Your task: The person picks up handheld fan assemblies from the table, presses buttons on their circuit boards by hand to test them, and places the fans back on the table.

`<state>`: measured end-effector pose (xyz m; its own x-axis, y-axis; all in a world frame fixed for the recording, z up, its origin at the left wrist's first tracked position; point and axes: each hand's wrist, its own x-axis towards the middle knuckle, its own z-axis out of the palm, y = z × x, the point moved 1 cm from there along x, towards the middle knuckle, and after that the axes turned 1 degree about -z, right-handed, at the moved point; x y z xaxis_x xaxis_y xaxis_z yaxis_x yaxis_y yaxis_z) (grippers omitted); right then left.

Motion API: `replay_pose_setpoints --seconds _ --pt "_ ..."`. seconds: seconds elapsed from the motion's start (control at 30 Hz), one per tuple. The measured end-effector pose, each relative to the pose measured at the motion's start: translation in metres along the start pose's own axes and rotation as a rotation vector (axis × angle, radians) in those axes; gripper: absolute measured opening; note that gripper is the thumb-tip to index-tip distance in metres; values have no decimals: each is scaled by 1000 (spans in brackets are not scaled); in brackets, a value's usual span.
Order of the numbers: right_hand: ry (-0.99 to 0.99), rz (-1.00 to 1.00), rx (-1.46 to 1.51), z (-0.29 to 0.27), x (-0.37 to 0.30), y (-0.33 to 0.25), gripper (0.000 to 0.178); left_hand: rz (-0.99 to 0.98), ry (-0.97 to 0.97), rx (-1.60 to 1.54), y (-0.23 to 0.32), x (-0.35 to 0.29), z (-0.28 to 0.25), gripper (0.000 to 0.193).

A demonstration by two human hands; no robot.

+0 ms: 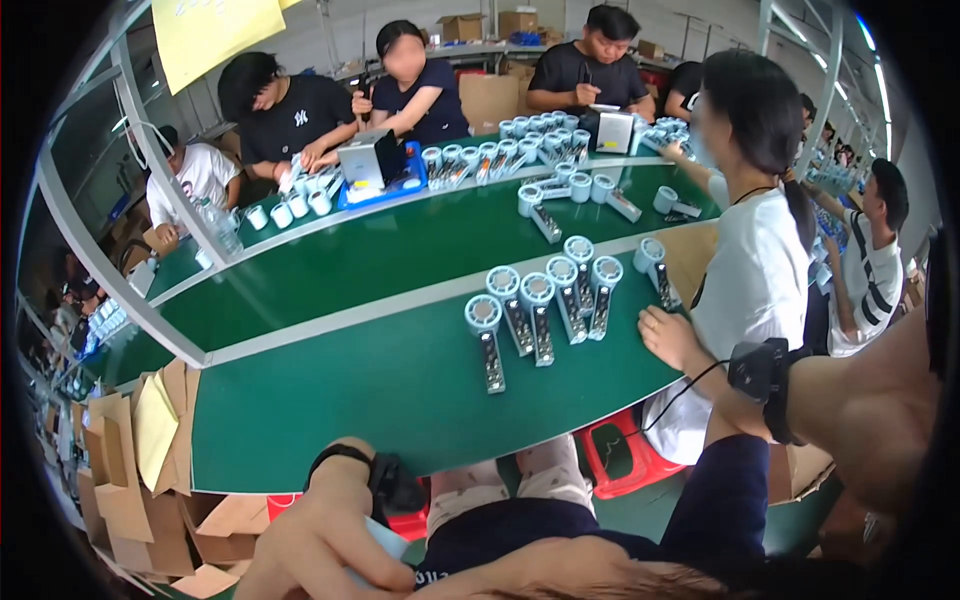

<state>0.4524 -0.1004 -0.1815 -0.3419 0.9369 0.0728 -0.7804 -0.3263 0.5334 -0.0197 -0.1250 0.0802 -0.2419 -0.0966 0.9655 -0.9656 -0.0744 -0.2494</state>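
Observation:
My left hand is raised close to me at the lower left, a black device strapped at its wrist. Its fingers are curled around a smooth pale blue thing, mostly hidden by the hand. My right hand is also raised close, at the right edge, with a similar black wrist device; its fingers are out of sight. Several pale blue handheld fans lie on the green table in front of me, round heads away from me, handles exposing dark inner parts. One more fan lies to their right.
A co-worker in white sits at my right; a ringed hand, apparently theirs, rests on the table. Across the green bench, people work among several fans, a blue tray and boxy devices. Metal posts and cardboard stand left. Red stools are below.

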Motion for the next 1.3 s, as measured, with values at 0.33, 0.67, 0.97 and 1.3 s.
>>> replay_pose_setpoints --seconds 0.33,0.67,0.97,1.3 --pt "-524 -2252 -2037 171 94 294 26 -82 105 57 21 -9 -57 28" --pt "1268 247 -3031 62 337 51 67 -593 1314 468 27 -99 -243 23" --pt "1089 -74 -2406 -4 392 -2 25 -704 1707 -139 18 -173 -290 22" --pt "249 -213 -1704 68 331 155 24 -795 1639 172 7 -140 -256 23"
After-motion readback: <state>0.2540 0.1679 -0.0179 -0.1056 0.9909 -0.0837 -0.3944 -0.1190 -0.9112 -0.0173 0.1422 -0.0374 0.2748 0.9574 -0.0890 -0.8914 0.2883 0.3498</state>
